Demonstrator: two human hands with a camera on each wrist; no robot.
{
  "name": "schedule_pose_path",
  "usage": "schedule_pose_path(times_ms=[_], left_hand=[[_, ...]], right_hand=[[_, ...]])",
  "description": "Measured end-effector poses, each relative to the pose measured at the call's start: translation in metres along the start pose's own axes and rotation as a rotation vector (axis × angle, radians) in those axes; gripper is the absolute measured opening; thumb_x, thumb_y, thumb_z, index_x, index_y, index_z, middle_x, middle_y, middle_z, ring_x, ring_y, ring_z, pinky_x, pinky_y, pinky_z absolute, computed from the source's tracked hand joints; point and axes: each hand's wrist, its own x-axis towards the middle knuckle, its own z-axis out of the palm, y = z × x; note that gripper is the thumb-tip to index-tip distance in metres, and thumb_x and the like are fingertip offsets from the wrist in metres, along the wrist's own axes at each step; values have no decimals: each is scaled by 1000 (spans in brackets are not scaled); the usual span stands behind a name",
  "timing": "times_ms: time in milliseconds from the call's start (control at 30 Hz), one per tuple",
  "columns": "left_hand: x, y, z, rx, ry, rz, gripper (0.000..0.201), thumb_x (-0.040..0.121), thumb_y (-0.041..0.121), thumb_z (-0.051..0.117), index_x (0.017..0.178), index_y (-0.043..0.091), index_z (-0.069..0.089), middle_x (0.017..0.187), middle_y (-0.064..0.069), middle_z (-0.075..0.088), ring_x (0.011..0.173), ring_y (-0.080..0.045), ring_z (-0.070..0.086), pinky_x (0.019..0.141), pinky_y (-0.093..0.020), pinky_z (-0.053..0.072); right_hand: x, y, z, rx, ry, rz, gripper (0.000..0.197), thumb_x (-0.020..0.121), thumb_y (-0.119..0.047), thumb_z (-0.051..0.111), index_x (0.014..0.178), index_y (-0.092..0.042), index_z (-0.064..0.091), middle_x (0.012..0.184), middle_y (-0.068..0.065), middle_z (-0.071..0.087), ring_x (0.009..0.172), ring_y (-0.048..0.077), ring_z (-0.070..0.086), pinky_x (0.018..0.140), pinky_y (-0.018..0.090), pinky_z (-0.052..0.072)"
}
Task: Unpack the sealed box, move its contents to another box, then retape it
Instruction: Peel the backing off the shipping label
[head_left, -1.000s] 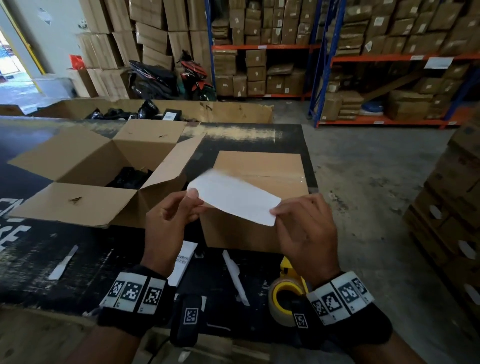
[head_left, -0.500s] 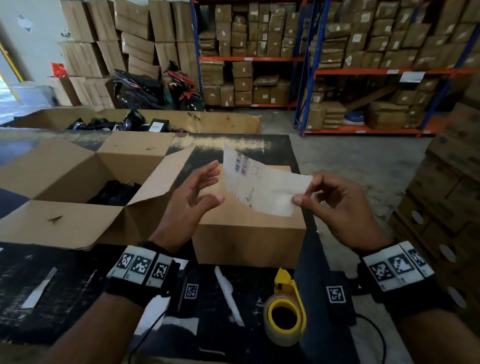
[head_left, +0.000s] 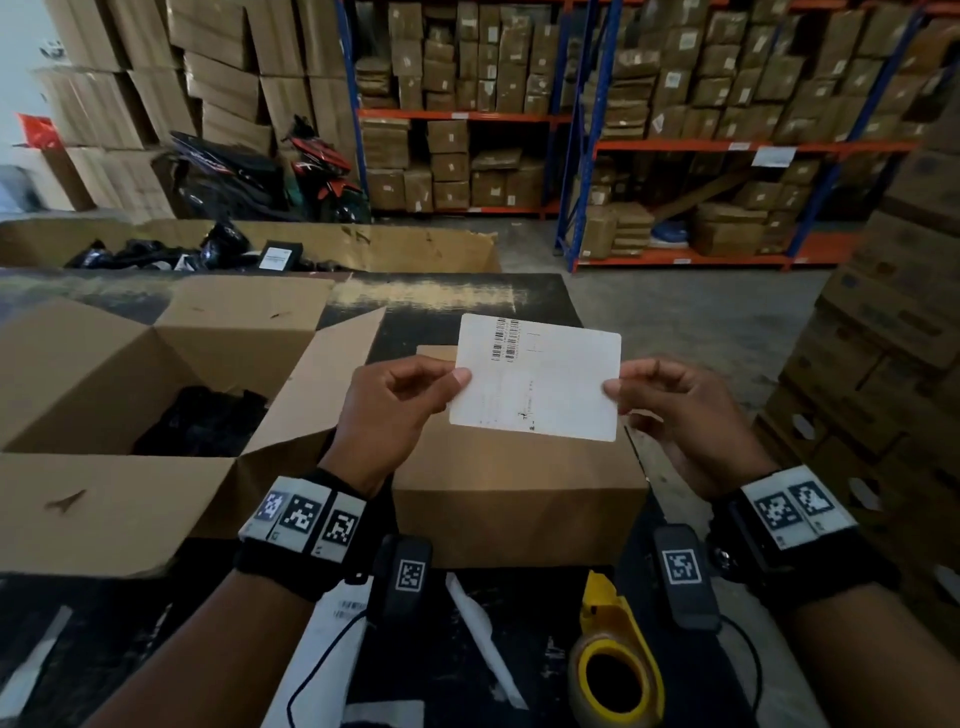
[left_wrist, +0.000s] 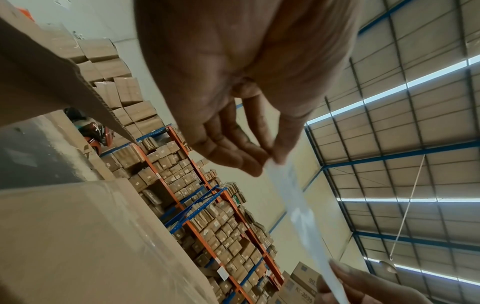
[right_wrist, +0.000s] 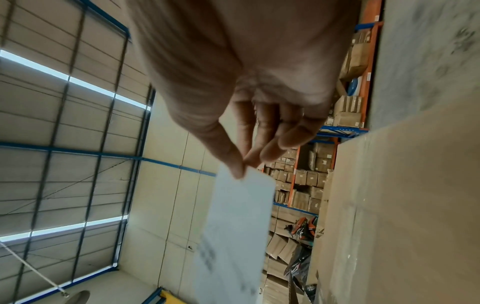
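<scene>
I hold a white shipping label (head_left: 537, 379) with barcodes at its top, flat and facing me, above a closed brown box (head_left: 519, 499). My left hand (head_left: 400, 410) pinches its left edge and my right hand (head_left: 675, 405) pinches its right edge. In the left wrist view thumb and fingers (left_wrist: 259, 158) nip the label (left_wrist: 298, 205); the right wrist view shows the same pinch on the label (right_wrist: 239, 226). An open box (head_left: 104, 415) with black items (head_left: 202, 421) inside stands to the left. A yellow tape dispenser (head_left: 615, 660) lies near the table's front edge.
White backing strips (head_left: 485, 636) and a printed sheet (head_left: 332, 639) lie on the dark table (head_left: 452, 296). A long low carton (head_left: 363, 244) with black packets sits behind. Stacked cartons (head_left: 883, 395) stand to the right, shelving racks (head_left: 571, 130) and a motorbike (head_left: 260, 176) beyond.
The label has turned from tilted to flat and printed side up, and risen. My left hand, free half a second ago, now pinches its left edge again.
</scene>
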Motion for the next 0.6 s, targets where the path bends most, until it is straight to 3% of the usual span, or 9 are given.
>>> schedule_pose_path(times_ms=[200, 300, 467, 600], left_hand=[[12, -22, -12, 18, 84, -149, 24, 84, 23, 83, 106, 18, 77, 88, 3, 80, 86, -8, 76, 74, -18, 59], [16, -32, -15, 65, 81, -212, 20, 82, 25, 85, 98, 16, 77, 84, 3, 80, 80, -7, 76, 73, -21, 61], [24, -45, -8, 156, 78, -262, 17, 84, 28, 83, 86, 12, 78, 79, 2, 79, 71, -10, 76, 61, -16, 57], [33, -57, 1, 312, 88, -286, 15, 80, 30, 86, 77, 18, 78, 75, 7, 78, 69, -7, 76, 77, -26, 61]], right_hand=[[18, 12, 31, 3, 190, 99, 17, 74, -9, 85, 88, -4, 77, 85, 18, 73, 74, 22, 59, 67, 30, 50], [23, 22, 37, -61, 229, 159, 14, 75, -13, 86, 84, -8, 77, 86, 11, 76, 75, 21, 62, 68, 32, 51], [30, 38, 40, -220, 273, 190, 11, 77, -17, 85, 79, -13, 75, 83, 5, 76, 72, 19, 65, 60, 29, 49], [36, 48, 38, -332, 293, 181, 10, 78, -18, 84, 81, -15, 75, 88, 0, 74, 81, 19, 67, 62, 27, 49]])
